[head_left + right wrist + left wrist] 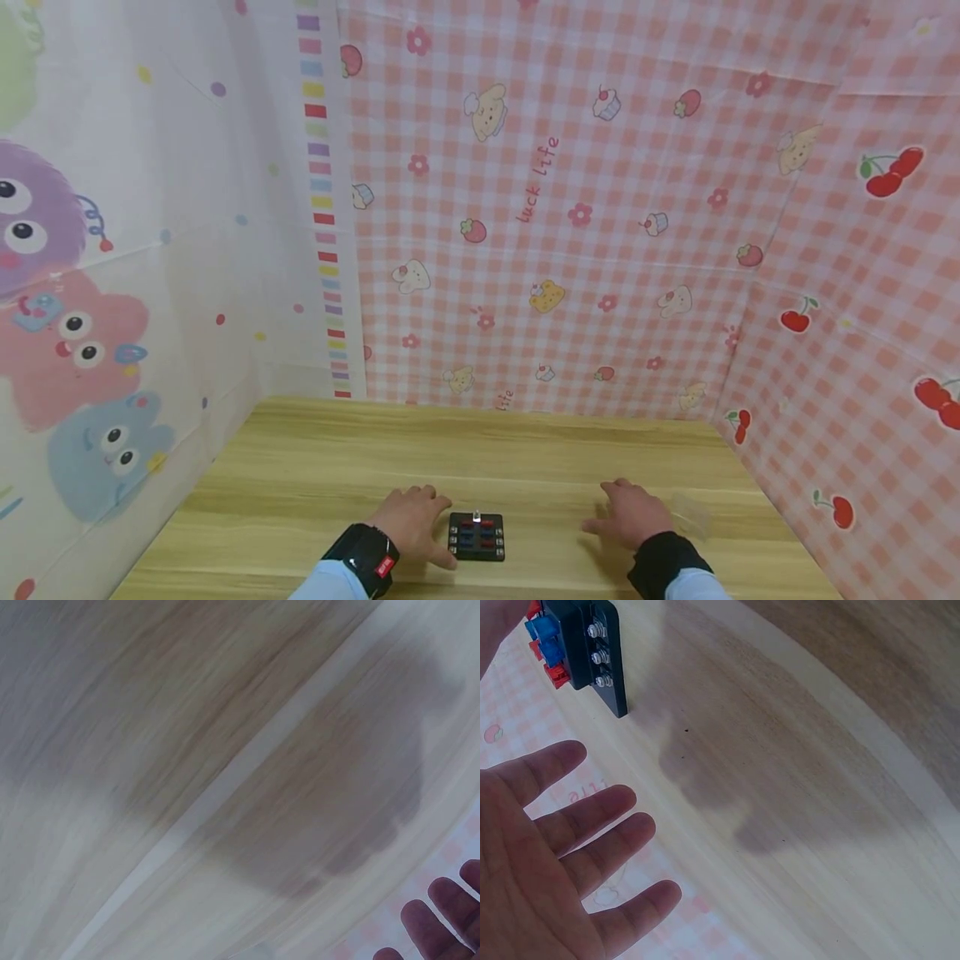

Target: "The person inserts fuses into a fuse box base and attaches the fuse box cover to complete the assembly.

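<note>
A black fuse block with red and blue blade fuses and screw terminals lies on the wooden table. In the left wrist view the fuse block shows one row of silver screws. Just left of it hovers my left hand, fingers spread and holding nothing; whether the thumb touches the block's edge I cannot tell. The left wrist view shows the palm and straight fingers of that hand. My right hand is over the table farther right, fingers extended with nothing in them. Only fingertips of this hand appear in the right wrist view.
A clear plastic piece lies on the table to the right of my right hand. The wooden table meets a pink checked cloth wall at the back and right, and a white printed cloth at the left.
</note>
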The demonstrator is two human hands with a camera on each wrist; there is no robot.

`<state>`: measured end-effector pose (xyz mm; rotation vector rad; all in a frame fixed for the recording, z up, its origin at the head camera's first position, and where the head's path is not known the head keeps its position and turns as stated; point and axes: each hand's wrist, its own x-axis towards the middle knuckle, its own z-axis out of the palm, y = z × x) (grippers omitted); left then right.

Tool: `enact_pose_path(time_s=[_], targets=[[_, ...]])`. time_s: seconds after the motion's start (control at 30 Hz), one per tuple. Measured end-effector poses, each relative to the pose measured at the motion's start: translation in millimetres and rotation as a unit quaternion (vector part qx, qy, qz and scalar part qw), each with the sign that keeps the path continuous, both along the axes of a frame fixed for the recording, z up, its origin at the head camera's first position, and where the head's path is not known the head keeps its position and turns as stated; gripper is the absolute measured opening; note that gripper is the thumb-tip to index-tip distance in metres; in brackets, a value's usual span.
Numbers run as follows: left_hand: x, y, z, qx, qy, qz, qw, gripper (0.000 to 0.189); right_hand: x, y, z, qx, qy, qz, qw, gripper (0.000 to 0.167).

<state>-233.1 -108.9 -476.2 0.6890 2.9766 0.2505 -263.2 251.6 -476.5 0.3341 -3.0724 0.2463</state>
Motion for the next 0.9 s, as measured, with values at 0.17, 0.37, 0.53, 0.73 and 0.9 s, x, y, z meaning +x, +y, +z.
enact_pose_path(time_s=[0.17,0.37,0.53,0.73,0.9], targets=[[0.0,-1.5,-2.0,-0.004,0.004,0.002,1.0,0.085,-1.4,18.3,3.4,-0.009,-0.003,-0.015,0.9998,0.075],[1.0,-2.2,-0.9,-0.006,0.01,0.002,0.9999,0.085,-1.7,41.7,9.0,-0.012,-0.003,-0.045,0.9989,0.074],[0.7,-2.1,-0.2,-0.007,0.0,0.006,1.0,0.085,-1.2,61.8,12.0,-0.005,-0.005,-0.068,0.9977,0.076],[-1.2,-2.5,-2.7,-0.013,-0.013,0.01,0.9998,0.086,-3.0,86.3,8.3,0.005,-0.017,-0.09,0.9958,0.083],[-1.9,-2.6,-5.2,-0.014,-0.013,0.007,0.9998,0.086,-2.0,98.6,6.9,0.005,-0.021,-0.095,0.9953,0.083]])
